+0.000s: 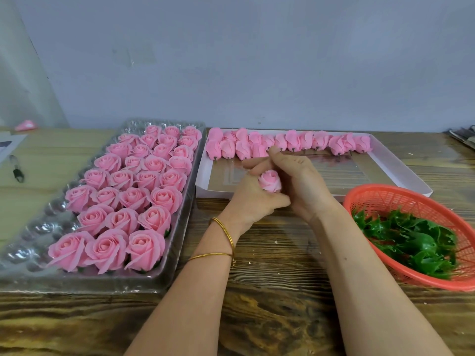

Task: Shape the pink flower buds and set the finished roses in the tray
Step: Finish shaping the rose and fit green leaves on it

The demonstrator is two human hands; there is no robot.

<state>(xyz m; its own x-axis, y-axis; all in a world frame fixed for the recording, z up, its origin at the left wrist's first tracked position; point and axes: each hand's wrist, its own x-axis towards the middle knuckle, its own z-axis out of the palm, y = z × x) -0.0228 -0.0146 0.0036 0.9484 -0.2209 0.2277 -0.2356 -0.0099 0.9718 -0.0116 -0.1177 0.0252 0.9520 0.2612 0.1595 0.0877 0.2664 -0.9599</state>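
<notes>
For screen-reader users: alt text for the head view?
The left hand and right hand grip a pink bud above the table. A clear tray of finished roses lies at left, a white box of unshaped buds behind, a red basket of green leaves at right.

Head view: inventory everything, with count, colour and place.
finished roses: roughly thirty, pink, in the tray
tray: one, clear plastic, left on the table
unshaped buds: over a dozen, pink, along the white box's far edge
white box: one, centre
basket: one, red, right, holds green leaf pieces
pen: one, dark, far left
table: one, wooden
bangles: two, gold, left wrist
held bud: one, pink, between the hands
left hand: grips the held bud from below
right hand: against its right side
</notes>
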